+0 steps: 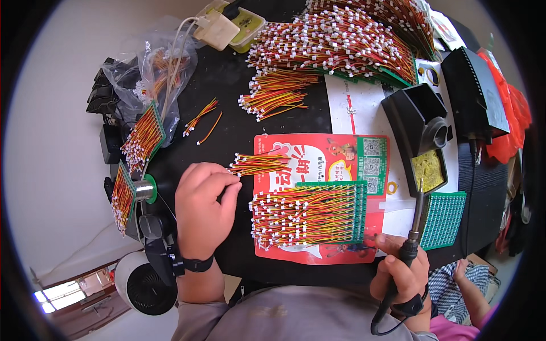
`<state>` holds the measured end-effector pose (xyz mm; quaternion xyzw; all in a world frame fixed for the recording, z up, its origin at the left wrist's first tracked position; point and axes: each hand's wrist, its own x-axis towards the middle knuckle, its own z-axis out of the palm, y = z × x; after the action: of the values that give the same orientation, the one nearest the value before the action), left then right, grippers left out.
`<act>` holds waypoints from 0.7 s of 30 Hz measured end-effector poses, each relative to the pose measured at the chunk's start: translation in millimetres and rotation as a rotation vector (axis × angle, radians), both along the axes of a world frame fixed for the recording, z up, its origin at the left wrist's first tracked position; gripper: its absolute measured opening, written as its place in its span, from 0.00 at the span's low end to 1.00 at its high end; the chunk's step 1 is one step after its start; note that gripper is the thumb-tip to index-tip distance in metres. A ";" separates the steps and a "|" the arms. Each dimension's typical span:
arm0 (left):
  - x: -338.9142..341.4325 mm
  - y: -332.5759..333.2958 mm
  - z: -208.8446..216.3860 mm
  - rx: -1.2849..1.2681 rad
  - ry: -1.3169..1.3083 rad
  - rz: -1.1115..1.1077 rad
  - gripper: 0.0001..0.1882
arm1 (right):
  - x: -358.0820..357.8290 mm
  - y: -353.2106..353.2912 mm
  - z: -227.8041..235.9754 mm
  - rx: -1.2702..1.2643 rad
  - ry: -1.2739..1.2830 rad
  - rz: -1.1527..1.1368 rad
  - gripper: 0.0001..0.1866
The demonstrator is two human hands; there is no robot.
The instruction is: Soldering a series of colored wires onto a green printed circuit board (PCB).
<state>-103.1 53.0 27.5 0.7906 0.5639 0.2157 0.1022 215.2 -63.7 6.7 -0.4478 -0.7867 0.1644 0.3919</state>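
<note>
From the head view, we saw our left hand (203, 207) with fingers (230, 184) pinched together on one end of a small wire bundle (259, 164). The bundle ran rightward from those fingers, its long axis nearly level, over the black surface (227, 85) onto a red leaflet (318, 149). Just below lay a green board (359, 210) with a row of wires (301, 213) lined up, thin, striped red and yellow, with white plug ends. Our right hand (402, 275) was closed around a soldering iron (414, 227), tip pointing up toward the black stand (424, 136), so the left was the nearer hand.
</note>
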 end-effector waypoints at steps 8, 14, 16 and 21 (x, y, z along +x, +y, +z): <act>7.2 6.1 -12.9 0.023 0.030 -0.016 0.07 | -1.0 -2.9 1.1 -0.021 -0.018 -0.028 0.24; 7.5 -5.1 4.8 -0.010 -0.095 0.121 0.06 | 1.0 2.1 -0.1 -0.044 0.036 0.014 0.21; -3.8 -9.4 4.6 -0.030 -0.322 0.081 0.06 | -2.3 4.3 -1.1 -0.047 0.034 0.010 0.20; 37.1 -28.5 33.0 -0.234 -0.760 0.114 0.11 | -18.7 15.1 -16.7 0.054 -0.010 -0.040 0.16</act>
<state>-65.9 24.5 60.5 0.6048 0.5498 0.4323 0.3808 196.6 -48.6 -10.0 -0.4537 -0.7835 0.1331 0.4032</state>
